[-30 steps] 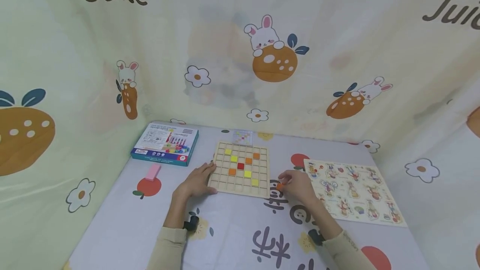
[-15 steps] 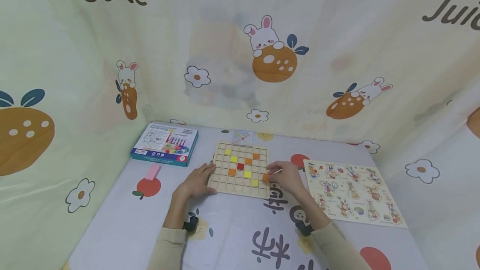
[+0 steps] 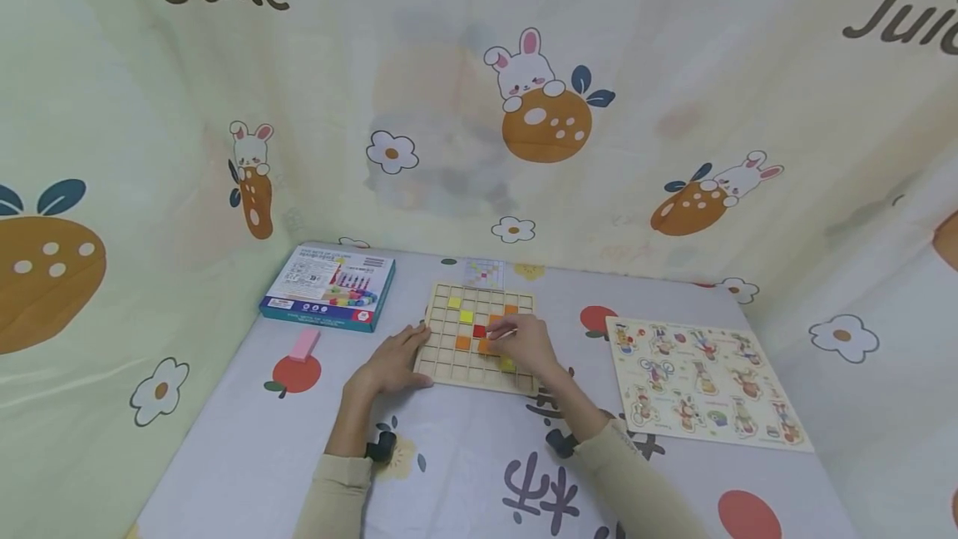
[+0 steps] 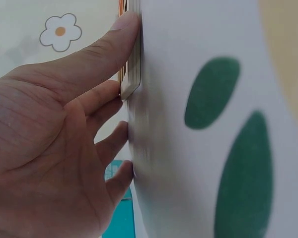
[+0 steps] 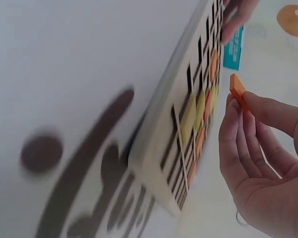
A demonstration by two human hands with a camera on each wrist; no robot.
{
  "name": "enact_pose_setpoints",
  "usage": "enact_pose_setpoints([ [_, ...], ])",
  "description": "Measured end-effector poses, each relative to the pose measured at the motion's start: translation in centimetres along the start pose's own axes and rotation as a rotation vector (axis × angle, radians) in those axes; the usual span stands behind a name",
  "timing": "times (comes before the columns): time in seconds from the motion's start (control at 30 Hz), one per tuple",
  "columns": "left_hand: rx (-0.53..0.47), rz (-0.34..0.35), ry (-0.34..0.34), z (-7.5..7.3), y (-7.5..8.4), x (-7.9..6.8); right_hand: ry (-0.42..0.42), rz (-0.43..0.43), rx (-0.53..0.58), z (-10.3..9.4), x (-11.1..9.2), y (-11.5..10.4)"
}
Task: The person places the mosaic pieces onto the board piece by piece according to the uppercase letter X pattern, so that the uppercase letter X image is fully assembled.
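A wooden grid board (image 3: 447, 371) lies on the table, with yellow, orange and one red tile (image 3: 480, 331) set in its cells. My left hand (image 3: 397, 363) rests at the board's left edge; in the left wrist view the thumb (image 4: 109, 47) lies along the board's side, fingers spread. Over the board, my right hand (image 3: 530, 348) pinches an orange tile (image 5: 236, 89) between thumb and fingertips. In the right wrist view this tile is held above the grid. The right hand hides part of the board's right side in the head view.
Behind the board lies a small pattern card (image 3: 485, 274). A boxed set (image 3: 329, 285) stands at the back left, with a pink block (image 3: 304, 344) in front of it. To the right is a picture puzzle board (image 3: 703, 385). Printed cloth covers the table and walls.
My right hand has moved left from beside the board to over its middle, carrying the orange tile. The left hand has stayed at the board's left edge.
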State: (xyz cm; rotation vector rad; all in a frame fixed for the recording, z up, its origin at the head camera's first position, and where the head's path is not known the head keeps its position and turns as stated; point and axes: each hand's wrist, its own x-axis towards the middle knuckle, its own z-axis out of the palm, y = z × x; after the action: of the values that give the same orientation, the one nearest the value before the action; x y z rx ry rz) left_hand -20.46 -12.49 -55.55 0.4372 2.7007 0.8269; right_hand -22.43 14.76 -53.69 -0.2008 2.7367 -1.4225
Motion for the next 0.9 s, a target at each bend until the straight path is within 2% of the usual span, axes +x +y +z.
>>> enact_pose_setpoints([
  [0.3,0.008,0.002,-0.006,0.0,-0.2,0.1,-0.010,-0.062,-0.024,3.7,0.8,-0.9],
  [0.5,0.023,0.008,0.005,-0.1,-0.3,0.1,-0.047,-0.114,-0.042,4.8,1.4,-1.8],
  [0.7,0.010,-0.006,0.002,-0.1,-0.5,0.2,-0.058,-0.108,-0.076,5.9,1.4,-2.3],
  [0.9,0.008,-0.008,0.002,0.2,-0.6,0.4,-0.042,-0.089,-0.175,6.9,1.3,-2.6],
])
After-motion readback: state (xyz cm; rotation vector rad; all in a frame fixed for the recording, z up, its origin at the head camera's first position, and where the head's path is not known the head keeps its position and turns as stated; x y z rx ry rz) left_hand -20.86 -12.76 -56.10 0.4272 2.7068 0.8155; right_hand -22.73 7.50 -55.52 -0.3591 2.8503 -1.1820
